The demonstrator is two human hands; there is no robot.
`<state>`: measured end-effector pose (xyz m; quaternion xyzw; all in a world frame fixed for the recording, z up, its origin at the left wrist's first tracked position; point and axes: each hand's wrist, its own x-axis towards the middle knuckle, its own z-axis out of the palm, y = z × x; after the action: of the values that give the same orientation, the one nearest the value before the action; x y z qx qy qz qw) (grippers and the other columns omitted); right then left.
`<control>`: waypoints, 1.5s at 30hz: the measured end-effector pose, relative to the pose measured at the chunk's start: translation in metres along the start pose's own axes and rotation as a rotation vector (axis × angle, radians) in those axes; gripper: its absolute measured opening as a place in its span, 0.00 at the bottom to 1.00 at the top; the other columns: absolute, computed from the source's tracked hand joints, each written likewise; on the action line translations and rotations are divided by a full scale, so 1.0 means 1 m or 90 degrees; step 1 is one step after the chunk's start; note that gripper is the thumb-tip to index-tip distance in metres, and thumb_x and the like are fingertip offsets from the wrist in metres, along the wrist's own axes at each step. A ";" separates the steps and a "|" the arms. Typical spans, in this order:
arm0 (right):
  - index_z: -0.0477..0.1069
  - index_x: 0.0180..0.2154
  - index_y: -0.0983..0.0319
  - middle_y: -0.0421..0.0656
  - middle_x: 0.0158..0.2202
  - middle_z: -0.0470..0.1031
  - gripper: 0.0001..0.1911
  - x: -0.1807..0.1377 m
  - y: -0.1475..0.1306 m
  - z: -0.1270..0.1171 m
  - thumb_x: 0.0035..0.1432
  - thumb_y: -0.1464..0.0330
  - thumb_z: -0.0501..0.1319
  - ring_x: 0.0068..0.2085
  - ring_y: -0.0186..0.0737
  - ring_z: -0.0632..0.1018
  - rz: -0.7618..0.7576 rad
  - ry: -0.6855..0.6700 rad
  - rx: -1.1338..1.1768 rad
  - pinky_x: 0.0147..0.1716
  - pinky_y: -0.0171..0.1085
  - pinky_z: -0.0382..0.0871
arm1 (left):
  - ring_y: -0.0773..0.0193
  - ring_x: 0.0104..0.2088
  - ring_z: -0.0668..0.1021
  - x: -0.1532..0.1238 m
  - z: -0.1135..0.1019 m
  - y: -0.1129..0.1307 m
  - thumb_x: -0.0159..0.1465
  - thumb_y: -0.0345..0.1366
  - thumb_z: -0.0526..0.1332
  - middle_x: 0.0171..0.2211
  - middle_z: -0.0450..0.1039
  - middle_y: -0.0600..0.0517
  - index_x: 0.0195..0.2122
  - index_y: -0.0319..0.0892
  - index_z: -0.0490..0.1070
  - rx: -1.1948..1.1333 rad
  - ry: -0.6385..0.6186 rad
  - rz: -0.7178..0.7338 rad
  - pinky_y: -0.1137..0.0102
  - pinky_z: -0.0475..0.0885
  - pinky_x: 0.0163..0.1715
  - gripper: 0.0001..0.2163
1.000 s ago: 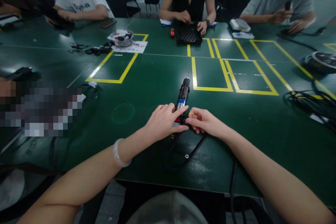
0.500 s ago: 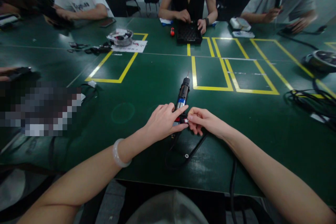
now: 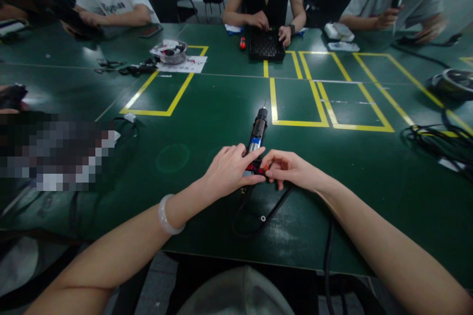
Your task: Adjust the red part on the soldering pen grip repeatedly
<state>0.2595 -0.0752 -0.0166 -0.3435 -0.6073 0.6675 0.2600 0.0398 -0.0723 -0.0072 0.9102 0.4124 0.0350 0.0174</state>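
A black electric screwdriver [image 3: 259, 125] with a blue and silver band lies on the green table, its thin bit aimed away from me. Just at its near end, my left hand [image 3: 231, 170] is palm down, thumb and forefinger closed about a small red and black part [image 3: 254, 168]. From the right, my right hand [image 3: 288, 170] pinches a small orange-red piece [image 3: 265, 169] at the end of that part. The fingers partly cover both pieces, so their exact kind is unclear. A black cable [image 3: 277, 206] loops below my hands.
Yellow tape outlines [image 3: 299, 123] mark the table ahead. A clear bowl [image 3: 169, 52] sits on paper at the back left, and coiled cables [image 3: 436, 135] lie at right. Across from me a person works over a black tray [image 3: 266, 47]. Others sit on both sides.
My right fingers have shifted their pinch, and an orange-red piece now shows where a pale spot was. My left hand has stayed in place.
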 end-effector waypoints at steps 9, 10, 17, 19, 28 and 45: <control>0.66 0.40 0.61 0.39 0.31 0.69 0.07 -0.003 -0.003 0.005 0.60 0.68 0.60 0.28 0.32 0.73 -0.025 0.033 -0.194 0.20 0.30 0.72 | 0.56 0.41 0.71 0.000 -0.001 0.001 0.65 0.60 0.49 0.41 0.66 0.46 0.68 0.50 0.55 0.013 -0.003 0.002 0.65 0.64 0.41 0.34; 0.65 0.41 0.60 0.38 0.30 0.69 0.08 -0.004 -0.002 0.004 0.59 0.69 0.60 0.28 0.33 0.73 -0.020 0.035 -0.210 0.20 0.30 0.72 | 0.56 0.41 0.71 0.000 -0.001 0.001 0.65 0.61 0.50 0.41 0.66 0.46 0.68 0.50 0.55 0.015 -0.005 0.000 0.65 0.64 0.41 0.34; 0.67 0.35 0.62 0.40 0.33 0.69 0.05 -0.002 -0.004 0.002 0.55 0.72 0.62 0.31 0.33 0.72 -0.092 0.091 -0.372 0.27 0.32 0.67 | 0.56 0.42 0.71 0.000 -0.001 0.001 0.65 0.61 0.49 0.42 0.67 0.46 0.68 0.50 0.54 0.012 -0.007 -0.003 0.64 0.64 0.42 0.34; 0.67 0.35 0.62 0.38 0.29 0.68 0.05 -0.002 -0.006 0.004 0.55 0.74 0.62 0.29 0.32 0.71 -0.084 0.083 -0.371 0.27 0.32 0.64 | 0.56 0.42 0.71 0.000 -0.001 0.001 0.65 0.61 0.49 0.42 0.67 0.46 0.68 0.50 0.54 0.010 -0.006 -0.002 0.64 0.64 0.42 0.34; 0.64 0.42 0.61 0.35 0.28 0.68 0.12 -0.002 -0.003 0.009 0.55 0.75 0.60 0.28 0.32 0.71 -0.074 0.061 -0.280 0.28 0.32 0.65 | 0.56 0.40 0.71 0.002 -0.002 0.002 0.65 0.62 0.46 0.40 0.67 0.46 0.67 0.51 0.55 0.008 -0.005 -0.001 0.64 0.63 0.41 0.33; 0.64 0.47 0.61 0.40 0.34 0.74 0.18 -0.002 0.000 0.006 0.53 0.79 0.55 0.33 0.34 0.75 -0.094 0.036 -0.259 0.29 0.32 0.67 | 0.54 0.41 0.73 0.004 -0.002 0.004 0.64 0.61 0.49 0.40 0.68 0.46 0.66 0.52 0.57 -0.003 -0.004 -0.046 0.62 0.65 0.44 0.33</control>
<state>0.2567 -0.0807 -0.0166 -0.3620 -0.7453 0.5006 0.2507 0.0449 -0.0716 -0.0052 0.8946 0.4451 0.0327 0.0219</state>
